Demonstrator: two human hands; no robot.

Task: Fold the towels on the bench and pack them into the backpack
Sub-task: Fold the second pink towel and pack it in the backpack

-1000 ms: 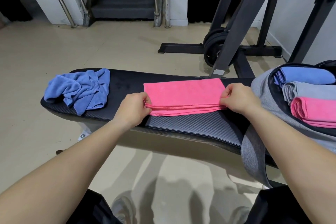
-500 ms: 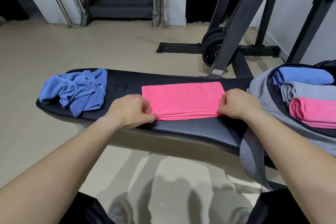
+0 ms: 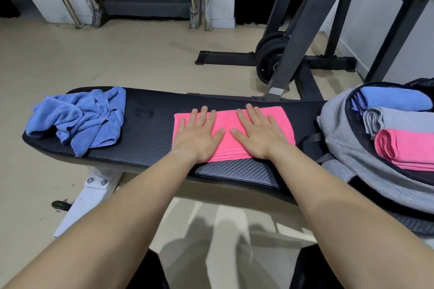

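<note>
blue towel (image 3: 77, 119): crumpled in a loose heap on the left end of the bench, well apart from the hands.
bench (image 3: 152, 129): long black padded top running left to right, with a white leg under its left part.
left hand (image 3: 197, 136): palm down on the left half of the pink towel, fingers straight and slightly spread, pressing flat and gripping nothing.
pink towel (image 3: 226, 117): folded into a flat rectangle of several layers, lying in the middle of the bench under both hands, its stacked edges showing along the near side.
right hand (image 3: 258, 134): palm down on the right half of the pink towel, fingers straight and slightly spread; its thumb points toward the left thumb, near it but apart.
backpack (image 3: 340, 129): grey, lying open on the right end of the bench, just beside the pink towel.
inside the backpack: rolled blue towel (image 3: 394, 101) farthest back, grey towel (image 3: 399, 119) in the middle, rolled pink towel (image 3: 404, 148) nearest, side by side and touching.
behind the bench: weight plates (image 3: 270, 54) on the floor by a dark metal rack (image 3: 305, 19).
</note>
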